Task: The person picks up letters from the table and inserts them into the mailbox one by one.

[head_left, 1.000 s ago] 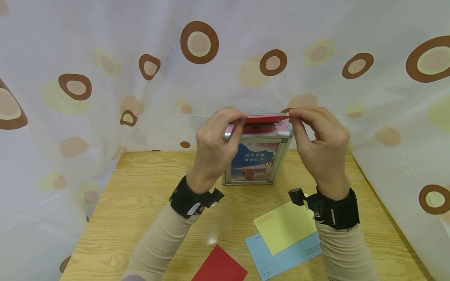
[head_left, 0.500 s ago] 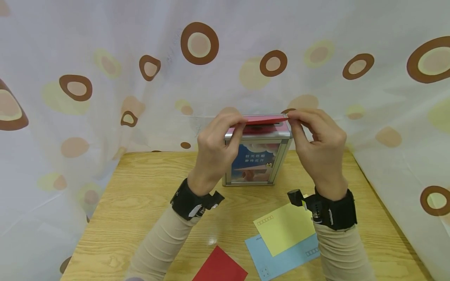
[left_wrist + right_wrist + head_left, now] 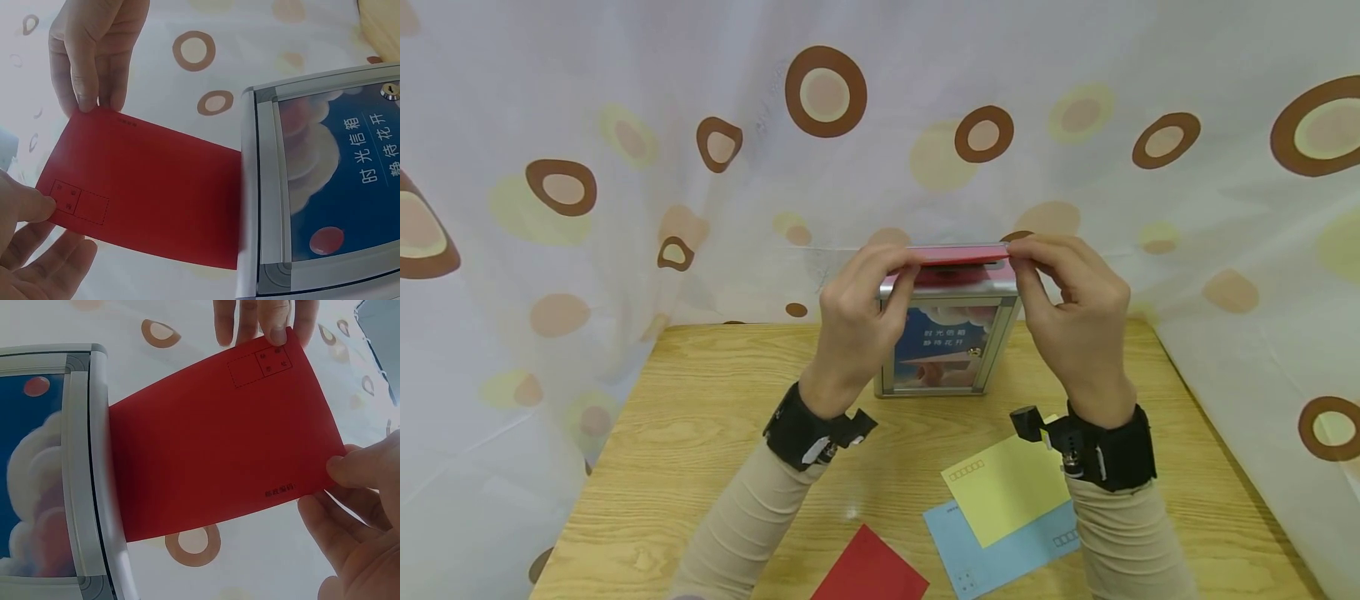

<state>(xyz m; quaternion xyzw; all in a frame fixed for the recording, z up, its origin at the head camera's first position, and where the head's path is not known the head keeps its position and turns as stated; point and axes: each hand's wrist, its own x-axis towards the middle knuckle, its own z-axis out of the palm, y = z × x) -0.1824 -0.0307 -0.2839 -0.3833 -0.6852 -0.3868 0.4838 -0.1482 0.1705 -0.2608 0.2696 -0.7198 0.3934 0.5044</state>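
A red envelope (image 3: 144, 187) stands over the top of a silver-framed letter box (image 3: 951, 337), its far edge right at the pink top panel in both wrist views. The left hand (image 3: 865, 321) pinches one upper corner between thumb and fingers. At the opposite corner the right hand (image 3: 1075, 321) pinches it the same way. In the right wrist view the envelope (image 3: 225, 437) bows slightly and bears printed boxes near one corner. The head view shows the envelope nearly edge-on, beside the dark slot. Its lower edge is hidden behind the box's front rim in the wrist views.
On the wooden table (image 3: 722, 375) lie a yellow envelope (image 3: 1007, 487) overlapping a blue envelope (image 3: 992, 550), near the right forearm. Another red envelope (image 3: 872, 571) is at the front edge of view. A patterned curtain (image 3: 880, 167) hangs close behind the box.
The right hand has shifted slightly left, and the held envelope's visible edge has sunk a little toward the box top. The left hand has barely moved.
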